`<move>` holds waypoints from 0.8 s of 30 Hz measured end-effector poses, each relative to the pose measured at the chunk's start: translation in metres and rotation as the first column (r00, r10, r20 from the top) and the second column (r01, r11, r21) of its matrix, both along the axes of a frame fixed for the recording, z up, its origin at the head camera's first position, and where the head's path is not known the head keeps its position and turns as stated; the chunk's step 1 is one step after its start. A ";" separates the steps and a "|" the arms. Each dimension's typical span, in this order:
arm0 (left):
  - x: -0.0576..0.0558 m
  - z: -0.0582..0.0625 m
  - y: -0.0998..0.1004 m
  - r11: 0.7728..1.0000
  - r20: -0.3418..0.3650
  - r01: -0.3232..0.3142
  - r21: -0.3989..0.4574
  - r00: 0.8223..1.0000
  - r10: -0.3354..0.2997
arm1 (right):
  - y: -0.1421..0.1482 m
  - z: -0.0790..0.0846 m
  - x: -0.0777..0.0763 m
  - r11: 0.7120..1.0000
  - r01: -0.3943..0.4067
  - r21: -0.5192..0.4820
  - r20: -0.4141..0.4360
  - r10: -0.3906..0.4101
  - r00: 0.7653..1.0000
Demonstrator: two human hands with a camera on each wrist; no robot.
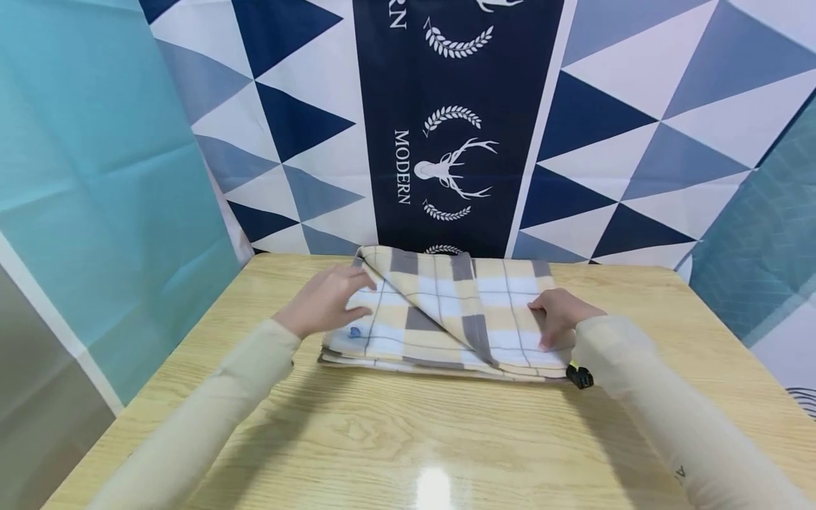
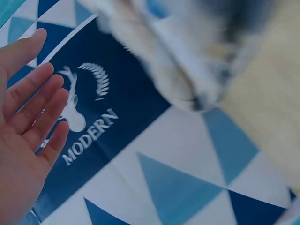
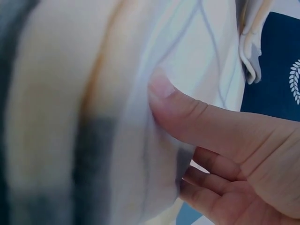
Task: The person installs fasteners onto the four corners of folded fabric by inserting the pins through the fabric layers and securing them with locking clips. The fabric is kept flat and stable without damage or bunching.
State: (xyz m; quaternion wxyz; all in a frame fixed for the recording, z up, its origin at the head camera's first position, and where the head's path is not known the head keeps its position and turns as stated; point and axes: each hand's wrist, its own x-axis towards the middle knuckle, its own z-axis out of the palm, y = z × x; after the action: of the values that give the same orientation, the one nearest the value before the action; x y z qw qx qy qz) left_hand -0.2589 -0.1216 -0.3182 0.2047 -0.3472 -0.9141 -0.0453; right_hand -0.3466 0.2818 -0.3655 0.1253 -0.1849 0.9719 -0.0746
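A plaid blanket (image 1: 440, 297) in white, cream and grey lies folded in layers at the back of the table. Its top layer has a diagonal fold edge, and a small blue spot (image 1: 354, 332) shows near the left end. My left hand (image 1: 328, 301) is over that left end, fingers spread and holding nothing; in the left wrist view the palm is bare beside the blurred blanket. At the right end, my right hand (image 1: 561, 312) pinches the blanket's edge. The right wrist view has the thumb (image 3: 173, 105) on top of the cloth and the other fingers under it.
The wooden table (image 1: 376, 425) extends in front of the blanket. Behind stands a patterned cloth backdrop (image 1: 306, 127) with triangles and deer prints. A teal sheet (image 1: 108, 177) hangs on the left. A small black item (image 1: 579, 375) shows beneath the right cuff.
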 end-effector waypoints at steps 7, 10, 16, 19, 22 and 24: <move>-0.055 0.024 0.051 0.996 0.124 -0.002 -0.093 0.992 0.014 | 0.001 -0.001 0.001 1.000 0.029 0.007 0.005 -0.029 1.000; -0.077 0.026 0.071 0.988 0.204 -0.005 -0.153 0.978 0.037 | -0.002 -0.002 0.001 0.998 0.057 0.004 0.009 -0.057 0.998; -0.121 0.012 0.117 0.963 0.242 0.014 -0.268 0.969 0.054 | -0.005 0.000 0.006 0.991 0.132 0.000 0.024 -0.132 0.991; -0.137 0.000 0.141 0.942 0.235 0.002 -0.335 0.969 0.082 | -0.006 0.001 0.005 0.985 0.172 -0.009 0.037 -0.172 0.984; -0.146 -0.012 0.163 0.918 0.197 -0.023 -0.397 0.974 0.109 | -0.007 -0.001 0.005 0.976 0.216 -0.022 0.048 -0.214 0.976; -0.150 -0.020 0.175 0.909 0.170 -0.045 -0.415 0.977 0.126 | -0.008 -0.004 0.007 0.974 0.227 -0.022 0.047 -0.226 0.973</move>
State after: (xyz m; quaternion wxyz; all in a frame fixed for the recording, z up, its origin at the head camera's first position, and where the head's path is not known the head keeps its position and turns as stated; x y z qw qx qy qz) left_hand -0.4087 0.0531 -0.3381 0.0398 -0.3357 -0.9332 0.1223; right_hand -0.3399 0.2736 -0.3691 0.1347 -0.0727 0.9826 -0.1056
